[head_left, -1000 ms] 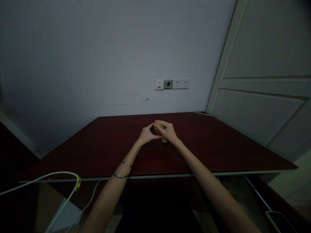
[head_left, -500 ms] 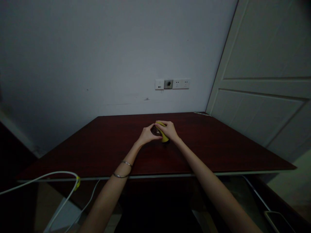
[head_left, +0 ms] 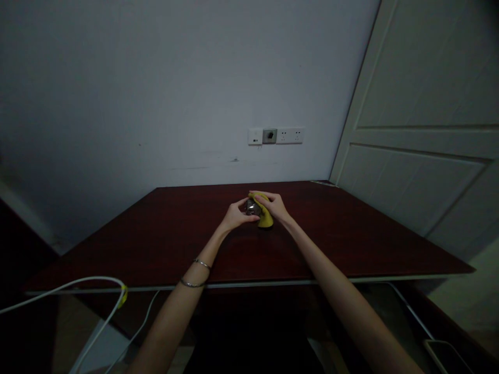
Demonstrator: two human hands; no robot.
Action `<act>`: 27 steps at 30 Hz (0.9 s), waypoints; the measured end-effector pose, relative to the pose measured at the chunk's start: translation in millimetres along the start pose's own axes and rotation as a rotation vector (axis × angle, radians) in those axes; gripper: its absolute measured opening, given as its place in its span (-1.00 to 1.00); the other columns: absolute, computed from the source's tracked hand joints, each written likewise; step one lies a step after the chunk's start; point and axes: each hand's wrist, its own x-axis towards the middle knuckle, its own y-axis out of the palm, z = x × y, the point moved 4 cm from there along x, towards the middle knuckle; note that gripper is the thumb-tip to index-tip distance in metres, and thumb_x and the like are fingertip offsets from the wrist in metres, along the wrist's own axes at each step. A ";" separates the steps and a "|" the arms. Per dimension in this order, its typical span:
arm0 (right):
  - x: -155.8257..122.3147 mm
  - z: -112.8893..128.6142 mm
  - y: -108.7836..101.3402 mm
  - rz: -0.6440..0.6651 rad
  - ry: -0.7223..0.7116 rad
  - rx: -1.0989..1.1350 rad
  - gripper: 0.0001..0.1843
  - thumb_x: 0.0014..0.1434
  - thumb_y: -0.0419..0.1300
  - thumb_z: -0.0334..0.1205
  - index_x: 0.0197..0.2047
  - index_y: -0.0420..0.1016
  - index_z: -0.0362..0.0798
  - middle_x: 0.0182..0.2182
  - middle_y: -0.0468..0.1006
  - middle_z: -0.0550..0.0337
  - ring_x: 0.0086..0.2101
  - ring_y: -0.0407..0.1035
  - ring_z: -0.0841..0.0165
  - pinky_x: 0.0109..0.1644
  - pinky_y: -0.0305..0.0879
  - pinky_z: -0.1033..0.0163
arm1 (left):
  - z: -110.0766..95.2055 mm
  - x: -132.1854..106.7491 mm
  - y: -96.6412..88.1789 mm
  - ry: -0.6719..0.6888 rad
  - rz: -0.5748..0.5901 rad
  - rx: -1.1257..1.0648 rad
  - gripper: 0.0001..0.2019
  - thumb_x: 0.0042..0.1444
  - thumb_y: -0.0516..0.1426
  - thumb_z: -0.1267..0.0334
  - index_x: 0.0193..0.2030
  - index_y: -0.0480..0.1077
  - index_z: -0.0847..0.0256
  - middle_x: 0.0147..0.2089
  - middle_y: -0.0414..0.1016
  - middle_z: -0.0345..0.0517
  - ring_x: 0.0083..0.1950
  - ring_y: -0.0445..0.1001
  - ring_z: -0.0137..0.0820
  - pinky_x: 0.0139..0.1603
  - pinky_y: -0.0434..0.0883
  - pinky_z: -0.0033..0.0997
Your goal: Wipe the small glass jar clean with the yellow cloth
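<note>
Left grip (head_left: 235, 216) around shiny object (head_left: 252, 208); right grip (head_left: 276, 208) on yellow cloth (head_left: 265, 218).

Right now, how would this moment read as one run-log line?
left hand: grips shiny object | right hand: holds yellow cloth against it | surface: dark-red table | behind: wall sockets

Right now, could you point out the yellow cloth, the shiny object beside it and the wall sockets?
Yellow cloth (head_left: 266, 219): head view, on its broad lower part.
Shiny object (head_left: 253, 207): head view, on its exposed middle.
Wall sockets (head_left: 290, 135): head view, on the white plate's middle.
</note>
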 end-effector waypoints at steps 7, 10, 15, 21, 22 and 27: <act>-17.2 21.3 7.6 -0.020 -0.196 -0.058 -0.66 0.01 0.21 -0.03 -0.17 0.54 -0.01 -0.06 0.50 0.11 -0.01 0.35 0.24 0.14 0.21 0.12 | -6.9 -0.5 0.8 -0.014 -0.006 -0.098 -0.24 -0.43 0.37 0.23 0.03 0.32 0.35 -0.01 0.45 0.08 -0.07 0.46 -0.22 -0.03 0.39 -0.23; -13.0 17.4 6.4 -0.020 -0.180 -0.028 -0.66 0.01 0.21 -0.04 -0.17 0.54 -0.03 -0.08 0.51 0.10 -0.03 0.37 0.25 0.11 0.23 0.14 | -8.5 -1.3 1.1 -0.003 0.004 -0.095 -0.27 -0.40 0.36 0.21 0.02 0.33 0.36 -0.03 0.47 0.08 -0.09 0.46 -0.23 -0.04 0.39 -0.24; 2.8 -7.4 1.2 -0.069 0.039 0.013 -0.59 -0.03 0.21 0.05 -0.25 0.56 -0.11 -0.24 0.59 0.05 -0.18 0.45 0.20 -0.05 0.36 0.11 | -8.4 -2.9 1.4 -0.036 0.036 -0.072 -0.25 -0.42 0.36 0.17 0.02 0.34 0.36 -0.05 0.47 0.08 -0.10 0.46 -0.22 -0.07 0.40 -0.26; -14.4 11.4 8.0 -0.130 -0.153 -0.035 -0.64 0.04 0.18 -0.02 -0.15 0.53 -0.05 -0.09 0.52 0.08 -0.06 0.39 0.24 0.09 0.25 0.13 | -7.4 -1.2 -0.9 -0.036 0.002 -0.094 -0.26 -0.43 0.36 0.18 0.00 0.35 0.37 -0.04 0.47 0.08 -0.09 0.46 -0.23 -0.06 0.39 -0.26; -17.8 15.8 9.4 -0.125 -0.197 -0.054 -0.65 0.05 0.17 -0.03 -0.15 0.53 -0.03 -0.07 0.51 0.09 -0.04 0.37 0.25 0.12 0.23 0.13 | -7.4 -1.0 -1.0 -0.034 0.001 -0.095 -0.26 -0.43 0.36 0.18 0.00 0.35 0.37 -0.05 0.47 0.08 -0.10 0.46 -0.22 -0.06 0.39 -0.26; -17.2 16.6 9.0 -0.087 -0.177 -0.070 -0.64 0.05 0.15 0.02 -0.17 0.54 -0.02 -0.12 0.54 0.10 -0.07 0.40 0.25 0.09 0.26 0.11 | -7.4 -2.1 0.6 -0.025 0.046 -0.083 -0.25 -0.43 0.36 0.15 0.01 0.35 0.36 -0.05 0.47 0.07 -0.08 0.45 -0.20 -0.04 0.38 -0.23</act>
